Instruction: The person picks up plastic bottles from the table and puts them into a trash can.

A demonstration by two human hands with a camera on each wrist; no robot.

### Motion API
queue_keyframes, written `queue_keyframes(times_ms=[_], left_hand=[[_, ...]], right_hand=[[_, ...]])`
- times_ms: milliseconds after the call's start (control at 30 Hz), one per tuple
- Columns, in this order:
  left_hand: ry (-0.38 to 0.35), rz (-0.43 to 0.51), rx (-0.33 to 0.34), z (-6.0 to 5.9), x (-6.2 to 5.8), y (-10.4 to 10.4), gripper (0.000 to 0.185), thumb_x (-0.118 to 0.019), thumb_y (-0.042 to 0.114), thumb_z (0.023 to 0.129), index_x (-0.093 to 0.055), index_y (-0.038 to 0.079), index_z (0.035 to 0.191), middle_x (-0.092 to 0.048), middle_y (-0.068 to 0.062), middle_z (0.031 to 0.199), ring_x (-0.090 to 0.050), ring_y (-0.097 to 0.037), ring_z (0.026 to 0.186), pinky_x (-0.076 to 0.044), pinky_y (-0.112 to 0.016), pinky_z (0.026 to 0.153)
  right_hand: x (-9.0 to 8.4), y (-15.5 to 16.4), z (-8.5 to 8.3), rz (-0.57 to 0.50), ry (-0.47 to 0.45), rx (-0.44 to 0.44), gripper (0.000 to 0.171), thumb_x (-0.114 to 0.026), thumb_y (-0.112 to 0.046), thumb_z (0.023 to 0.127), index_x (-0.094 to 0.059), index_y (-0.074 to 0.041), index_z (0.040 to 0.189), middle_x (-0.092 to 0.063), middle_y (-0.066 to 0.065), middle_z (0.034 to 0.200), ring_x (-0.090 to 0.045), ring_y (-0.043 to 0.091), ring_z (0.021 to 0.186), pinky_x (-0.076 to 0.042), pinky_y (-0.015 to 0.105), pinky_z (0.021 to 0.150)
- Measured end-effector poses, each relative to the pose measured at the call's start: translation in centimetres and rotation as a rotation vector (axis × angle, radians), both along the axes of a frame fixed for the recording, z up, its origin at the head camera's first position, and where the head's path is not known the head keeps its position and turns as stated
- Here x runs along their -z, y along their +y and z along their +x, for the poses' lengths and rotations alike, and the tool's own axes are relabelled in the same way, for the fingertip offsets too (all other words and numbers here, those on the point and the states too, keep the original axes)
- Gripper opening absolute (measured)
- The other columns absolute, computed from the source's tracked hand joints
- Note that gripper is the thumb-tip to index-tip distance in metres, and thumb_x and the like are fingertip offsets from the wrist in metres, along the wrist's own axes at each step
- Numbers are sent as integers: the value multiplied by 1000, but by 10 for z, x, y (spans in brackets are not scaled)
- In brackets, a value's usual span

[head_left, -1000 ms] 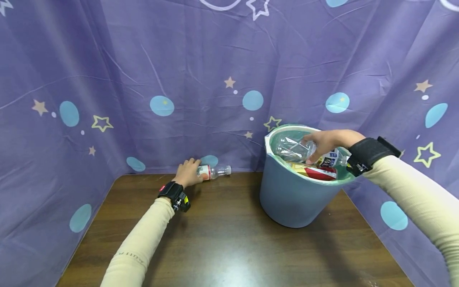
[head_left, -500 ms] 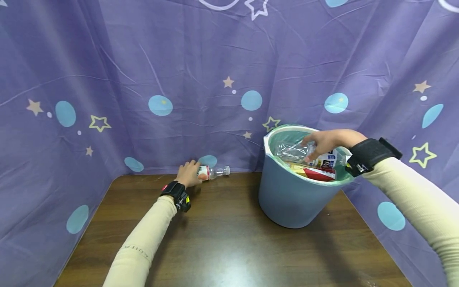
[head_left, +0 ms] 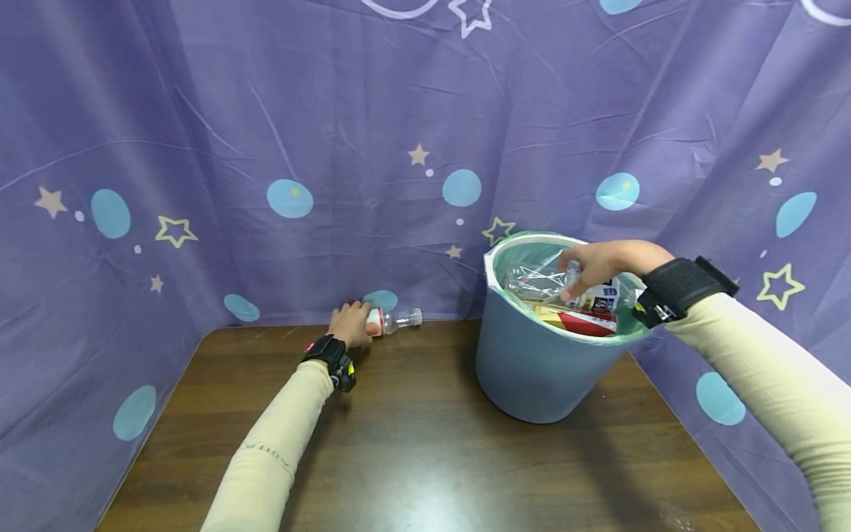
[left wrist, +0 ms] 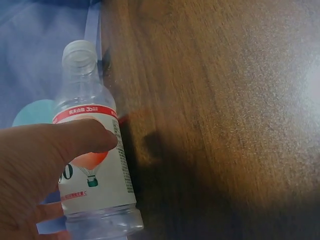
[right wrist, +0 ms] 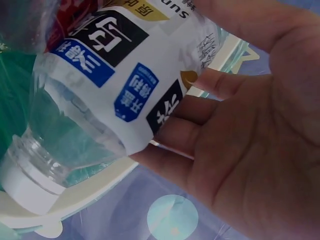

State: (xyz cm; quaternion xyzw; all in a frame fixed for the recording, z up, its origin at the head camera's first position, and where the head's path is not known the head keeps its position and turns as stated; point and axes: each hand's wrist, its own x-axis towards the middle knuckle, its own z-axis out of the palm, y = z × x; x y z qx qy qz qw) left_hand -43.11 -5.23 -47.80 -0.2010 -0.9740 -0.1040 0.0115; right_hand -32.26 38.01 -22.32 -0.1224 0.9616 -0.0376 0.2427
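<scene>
1. While the blue bin [head_left: 541, 362] stands on the wooden table [head_left: 425, 458], the right hand [head_left: 601, 262] hovers over its open mouth, fingers curled round a clear bottle [head_left: 541, 281].
2. In the right wrist view that same hand [right wrist: 250, 135] grasps the bottle [right wrist: 110, 85] by its labelled middle, thumb on one side and fingers on the other; the label is white with blue and black patches, and the white cap end points down toward the bin's pale rim [right wrist: 90, 195].
3. Inside the bin, under the held bottle, lies a red and yellow packet [head_left: 581, 320], and a green liner [head_left: 525, 255] folds over the rim.
4. To the left of the bin, well apart from it, the left hand [head_left: 349, 324] rests on a small bottle [head_left: 392, 321] that lies on its side at the table's far edge, against the purple curtain [head_left: 299, 133].
5. In the left wrist view the thumb [left wrist: 75, 137] presses across the white label of the small bottle [left wrist: 92, 165], and the rest of the hand wraps it from the left, so the grip is closed on it; its white cap points toward the bin.
6. Both forearms wear cream sleeves and black wrist straps.
</scene>
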Motion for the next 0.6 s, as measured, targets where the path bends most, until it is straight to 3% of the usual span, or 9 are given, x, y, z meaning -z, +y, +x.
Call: queue_keyframes(times_ms=[367, 600], left_hand=[[-48, -41, 8, 2, 13, -4, 81, -90, 26, 70, -53, 4, 138, -65, -23, 124, -63, -44, 113, -50, -60, 92], [-60, -6, 6, 6, 20, -8, 80, -90, 28, 69, -54, 3, 136, -66, -21, 119, -65, -36, 105, -54, -56, 84]], right_hand=[[-1, -3, 0, 0, 0, -35, 73, -76, -41, 91, -46, 6, 138, -57, 21, 113, -56, 25, 91, -50, 40, 76], [0, -4, -3, -13, -21, -60, 68, -77, -39, 90, -48, 5, 133, -55, 19, 112, -53, 23, 88, -48, 36, 73]])
